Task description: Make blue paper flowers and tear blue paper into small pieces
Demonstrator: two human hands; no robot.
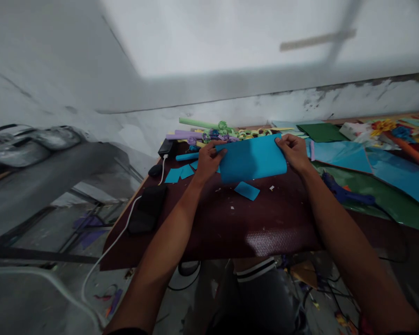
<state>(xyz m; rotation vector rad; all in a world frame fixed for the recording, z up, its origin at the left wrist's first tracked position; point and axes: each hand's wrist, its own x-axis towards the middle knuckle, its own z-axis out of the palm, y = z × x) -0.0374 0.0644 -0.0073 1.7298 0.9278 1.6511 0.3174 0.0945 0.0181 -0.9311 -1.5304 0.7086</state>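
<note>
A sheet of blue paper (253,160) is stretched between my two hands, raised over the dark red tabletop. My left hand (210,160) pinches its upper left corner, and my right hand (293,151) pinches the upper right one. Below the sheet lies a small blue paper piece (247,190). More cut blue pieces (174,175) rest left of my left hand, near a rolled blue paper tube (187,157). Behind the sheet are paper flowers (222,125) and rolled paper tubes (199,123), partly hidden by it.
A phone (147,209) and a power bank (166,147) with a white cable (162,170) lie at the left. To the right are a blue glue gun (347,190), large blue sheets (401,172) and green sheets (323,132). A wall (209,102) stands behind the table.
</note>
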